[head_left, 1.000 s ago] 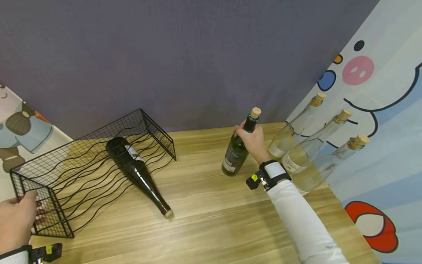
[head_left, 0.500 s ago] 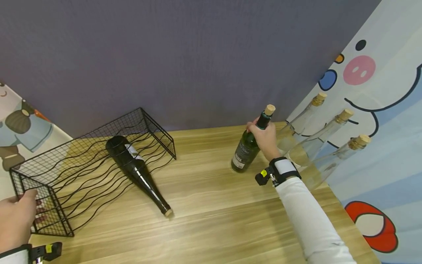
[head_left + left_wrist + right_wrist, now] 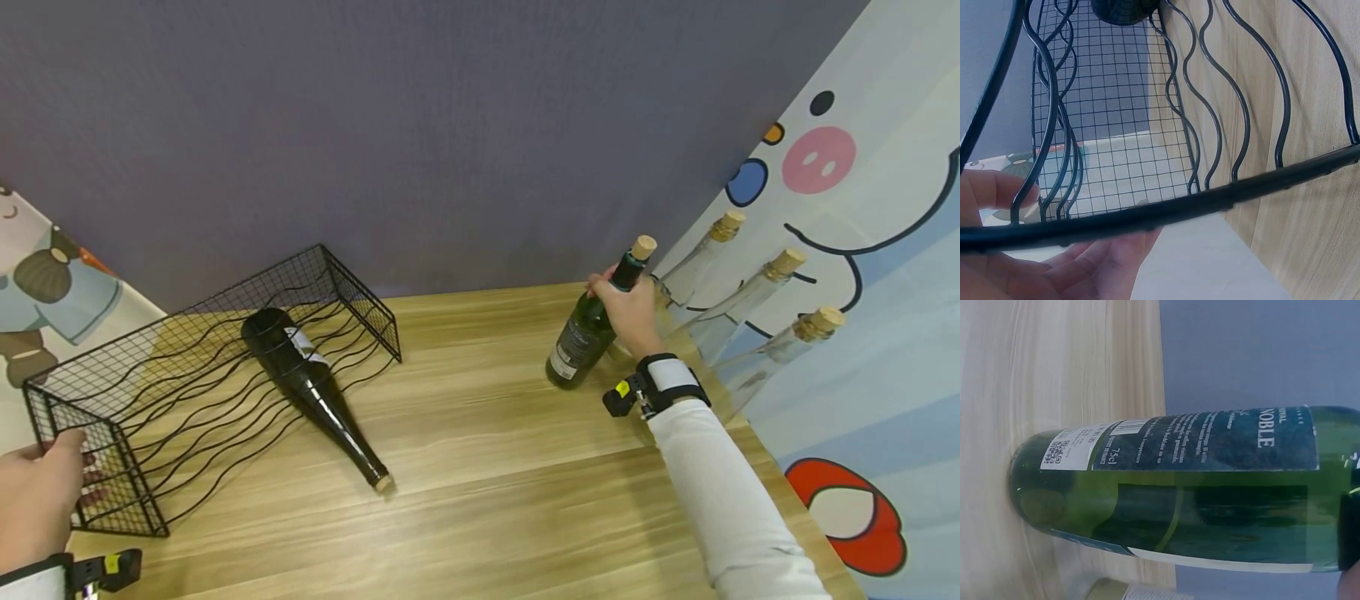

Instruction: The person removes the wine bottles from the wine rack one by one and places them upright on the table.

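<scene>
My right hand (image 3: 633,312) grips a corked green wine bottle (image 3: 581,342) by its neck, the bottle leaning a little to the right with its base at the tabletop. Its dark label (image 3: 1222,440) and green glass fill the right wrist view. At the left, my left hand (image 3: 45,492) holds the end frame of a black wire wine rack (image 3: 142,467); in the left wrist view the fingers (image 3: 1097,269) curl under the rack's bar. One dark bottle (image 3: 318,400) lies across the rack's wavy wires, its corked neck reaching past the front edge.
Several clear corked bottles stand at the right, among them a front one (image 3: 780,354) and a middle one (image 3: 742,304), partly behind my right arm. A grey wall (image 3: 465,150) closes off the back of the wooden table (image 3: 465,467). Printed cartoon panels flank both sides.
My right hand has carried the green bottle rightward, closer to the clear bottles. The left hand, the rack and the dark bottle have stayed in place.
</scene>
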Available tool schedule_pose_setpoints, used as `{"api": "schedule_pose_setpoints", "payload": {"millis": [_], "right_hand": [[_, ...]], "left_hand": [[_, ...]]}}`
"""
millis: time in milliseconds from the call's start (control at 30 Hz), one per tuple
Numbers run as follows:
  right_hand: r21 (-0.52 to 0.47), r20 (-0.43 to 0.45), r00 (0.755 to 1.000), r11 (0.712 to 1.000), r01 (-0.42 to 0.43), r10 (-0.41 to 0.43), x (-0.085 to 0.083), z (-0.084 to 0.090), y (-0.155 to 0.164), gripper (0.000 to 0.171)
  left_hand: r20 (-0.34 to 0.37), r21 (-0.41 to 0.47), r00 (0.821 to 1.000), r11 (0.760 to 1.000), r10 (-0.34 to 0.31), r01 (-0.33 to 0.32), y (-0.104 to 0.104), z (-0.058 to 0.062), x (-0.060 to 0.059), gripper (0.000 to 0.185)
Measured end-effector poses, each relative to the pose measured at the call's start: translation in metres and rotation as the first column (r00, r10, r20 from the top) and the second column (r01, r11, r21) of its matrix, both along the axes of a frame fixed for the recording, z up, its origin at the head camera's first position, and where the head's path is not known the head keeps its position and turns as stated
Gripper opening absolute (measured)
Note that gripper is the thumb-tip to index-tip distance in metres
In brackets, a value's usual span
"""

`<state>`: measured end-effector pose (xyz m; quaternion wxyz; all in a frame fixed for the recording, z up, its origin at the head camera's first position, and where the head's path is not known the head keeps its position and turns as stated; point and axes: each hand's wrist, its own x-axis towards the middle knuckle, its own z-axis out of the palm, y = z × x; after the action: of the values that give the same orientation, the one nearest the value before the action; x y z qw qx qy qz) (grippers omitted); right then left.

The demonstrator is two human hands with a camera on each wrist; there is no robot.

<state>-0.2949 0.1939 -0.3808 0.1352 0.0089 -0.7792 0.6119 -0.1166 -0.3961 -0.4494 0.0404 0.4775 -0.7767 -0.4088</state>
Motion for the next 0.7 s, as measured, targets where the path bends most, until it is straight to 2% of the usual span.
{"api": "schedule_pose_setpoints", "payload": {"millis": [267, 700], "right_hand": [[0.007, -0.004, 0.999, 0.999, 0.046, -0.046, -0.003, -0.004, 0.016, 0.015], [-0.067, -0.005, 0.996, 0.994, 0.086, -0.086, -0.006, -0.005, 0.028, 0.016]], "left_hand": [[-0.001, -0.012, 1.000, 1.000, 0.001, -0.001, 0.000, 0.001, -0.001, 0.064], [-0.010, -0.014, 1.000, 1.000, 0.006, -0.006, -0.001, 0.000, -0.001, 0.065]]}}
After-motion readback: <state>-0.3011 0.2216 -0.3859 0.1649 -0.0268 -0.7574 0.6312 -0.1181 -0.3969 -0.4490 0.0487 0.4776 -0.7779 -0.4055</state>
